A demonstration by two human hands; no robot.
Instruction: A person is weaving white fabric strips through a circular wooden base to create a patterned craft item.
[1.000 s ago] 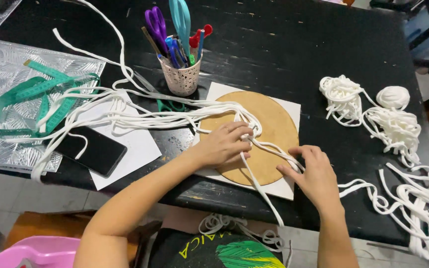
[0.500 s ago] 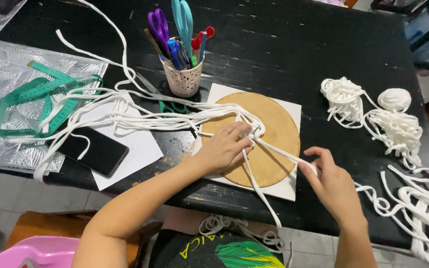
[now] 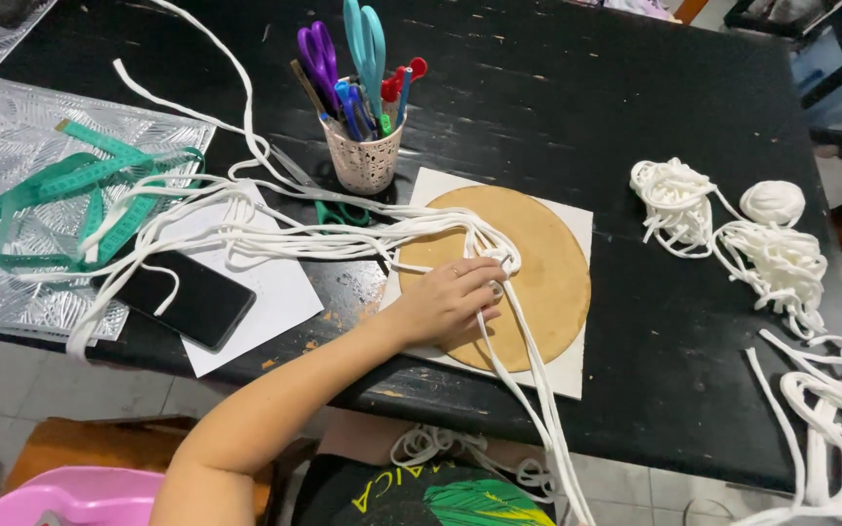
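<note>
My left hand [image 3: 455,297] rests on a round brown disc [image 3: 553,244] that lies on a white square board [image 3: 577,375]. Its fingers press and pinch a bundle of white cords [image 3: 343,239] where they gather in a knot [image 3: 507,258] near the disc's middle. From the knot the cords fan out left across the black table [image 3: 557,97]. Two or three strands [image 3: 538,390] run down over the table's front edge towards my lap. My right hand is out of view.
A perforated cup of scissors and pens [image 3: 364,161] stands behind the disc, with green-handled scissors [image 3: 343,211] beside it. A black phone [image 3: 187,297] lies on white paper [image 3: 280,292] at the left, near a green tape measure [image 3: 70,190] on a silver sheet [image 3: 12,136]. Loose cord piles [image 3: 782,258] and a cord ball [image 3: 772,200] lie at the right.
My right hand, which pulled strands out to the right of the disc, has left the view. The freed strands now hang over the front edge. My left hand stays on the knot.
</note>
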